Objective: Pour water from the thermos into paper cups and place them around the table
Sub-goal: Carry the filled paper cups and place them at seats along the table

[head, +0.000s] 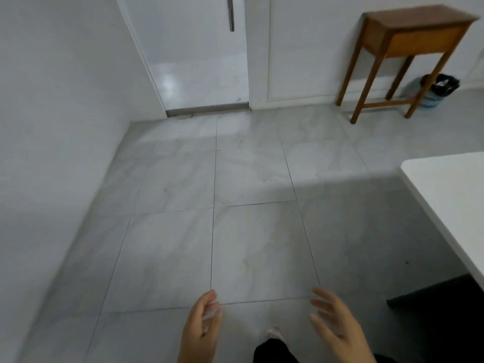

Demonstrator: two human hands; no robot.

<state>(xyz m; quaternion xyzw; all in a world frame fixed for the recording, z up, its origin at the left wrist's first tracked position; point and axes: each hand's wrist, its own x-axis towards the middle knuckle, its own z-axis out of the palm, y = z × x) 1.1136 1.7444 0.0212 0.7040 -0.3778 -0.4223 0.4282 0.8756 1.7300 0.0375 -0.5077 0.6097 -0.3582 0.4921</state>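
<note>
Both hands nearest lens, empty: left hand [201, 326] loosely curled, right hand [337, 326] spread. Beyond, tiled floor [235, 205]; white table [450, 195] edge at right. Thermos, paper cups out of view. Likely handling: thermos heavy, grip body; cups flimsy, hold lightly mid-wall.

Grey marble-look tile floor [248, 179] fills view. Wooden side table [408, 48] stands on it at 1 o'clock, against wall. Blue wastebasket [434, 91] with black liner just behind table's legs. White table [450, 195] corner at 3 o'clock, top bare.
</note>
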